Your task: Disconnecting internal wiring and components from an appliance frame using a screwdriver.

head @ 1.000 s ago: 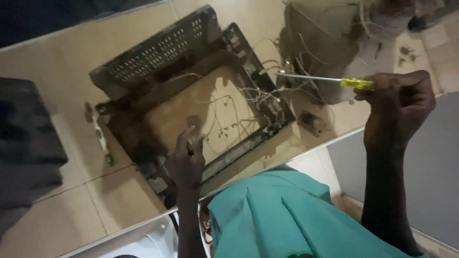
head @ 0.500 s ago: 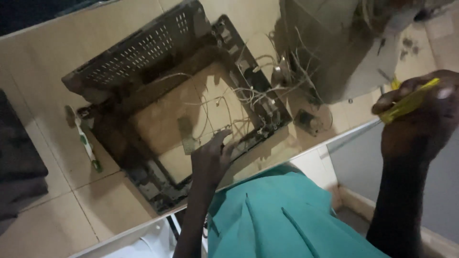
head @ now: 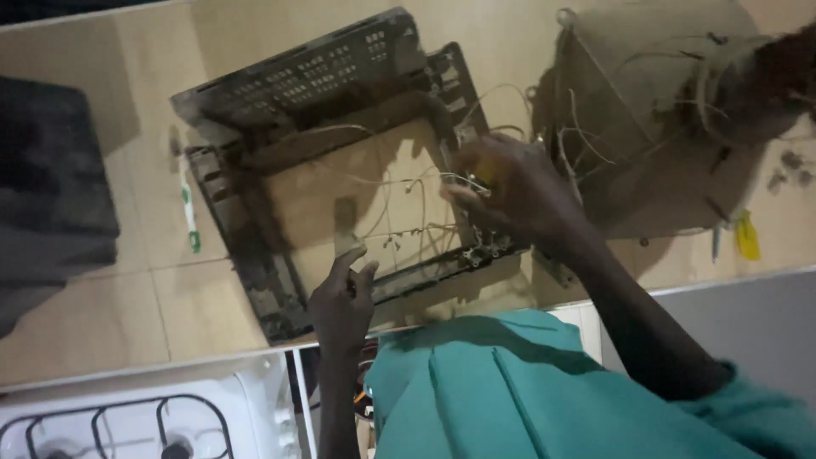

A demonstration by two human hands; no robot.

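On the tan tiled floor we have a dark, dusty rectangular plastic frame lying flat, with thin pale wires strung across its open middle. Our right hand sits over the frame's right rail, fingers curled and pinched on something small and yellowish among those wires; we cannot tell exactly what it grips. Our left hand rests at the frame's near rail, fingers partly bent, touching the edge and holding nothing that we can see.

To work these wires well, we judge it best to brace the frame firmly with the left hand and draw each strand gently, so none snags or snaps.

Beyond the frame's right side stands a large dusty beige housing trailing more wire. A yellow-handled screwdriver lies near the floor's right edge, well apart from both hands, and a slim white-and-green tool lies just left of the frame.
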